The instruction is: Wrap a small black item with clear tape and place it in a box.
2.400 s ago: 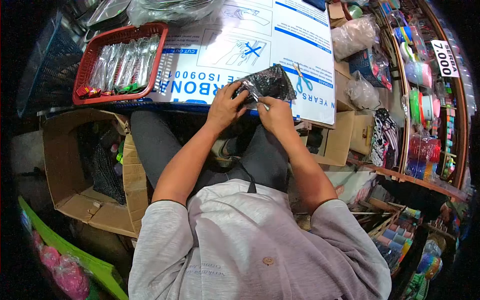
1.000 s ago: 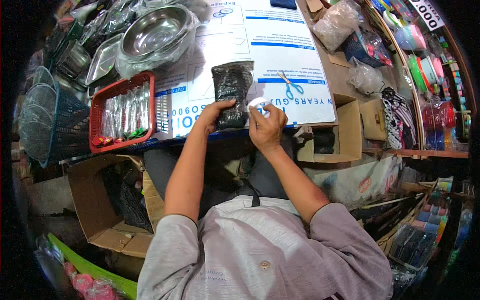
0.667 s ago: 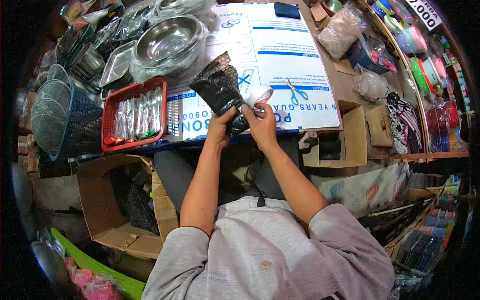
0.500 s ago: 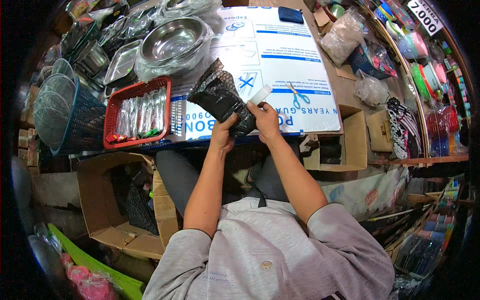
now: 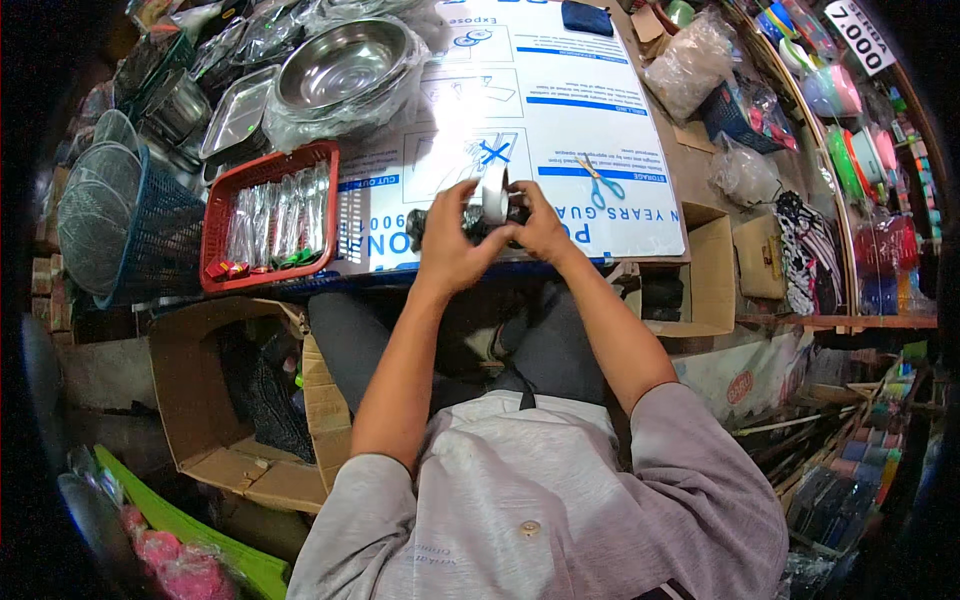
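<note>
A white roll of tape (image 5: 494, 196) stands on edge between my two hands, at the near edge of the board-covered table. Under and around it is a black bundle (image 5: 418, 226) in shiny wrapping, mostly covered by my fingers. My left hand (image 5: 460, 243) curls over the bundle, its fingertips beside the tape and its thumb reaching toward my right hand. With bent fingers, my right hand (image 5: 543, 226) grips the tape from the other side. Light-blue-handled scissors (image 5: 598, 183) lie on the board, right of my hands.
A red basket (image 5: 330, 215) of wrapped cutlery stands at left, with a blue basket (image 5: 165, 235) and wire strainers beyond. Steel basins (image 5: 345, 65) sit behind. A dark blue pouch (image 5: 586, 17) lies at the far edge. Open cardboard boxes (image 5: 200, 400) flank my legs.
The black bundle has gone from raised and slanting to low beneath my hands. The tape has turned on edge and moved left, between both hands. My left hand has shifted farther onto the table.
</note>
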Tool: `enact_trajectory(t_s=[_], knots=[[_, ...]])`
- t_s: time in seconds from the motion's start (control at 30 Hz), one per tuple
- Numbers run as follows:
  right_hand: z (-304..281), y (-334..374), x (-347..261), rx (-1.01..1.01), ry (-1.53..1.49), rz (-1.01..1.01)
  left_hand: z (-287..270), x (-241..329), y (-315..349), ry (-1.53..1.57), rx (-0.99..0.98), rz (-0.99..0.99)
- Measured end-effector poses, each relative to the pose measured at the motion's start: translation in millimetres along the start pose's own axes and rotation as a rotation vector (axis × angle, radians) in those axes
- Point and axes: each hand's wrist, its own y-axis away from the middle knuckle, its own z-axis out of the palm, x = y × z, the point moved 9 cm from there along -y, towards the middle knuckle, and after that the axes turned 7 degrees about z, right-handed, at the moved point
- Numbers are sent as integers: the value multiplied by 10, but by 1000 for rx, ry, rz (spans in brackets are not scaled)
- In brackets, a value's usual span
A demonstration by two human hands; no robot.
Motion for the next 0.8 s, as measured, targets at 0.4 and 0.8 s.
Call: enact_trajectory(t_s=[0.4, 0.8], knots=[[116, -73, 212, -22, -29, 69, 843, -908, -362, 562, -461, -533], [-217, -124, 131, -134, 41, 99, 830, -946, -403, 813, -199, -471]])
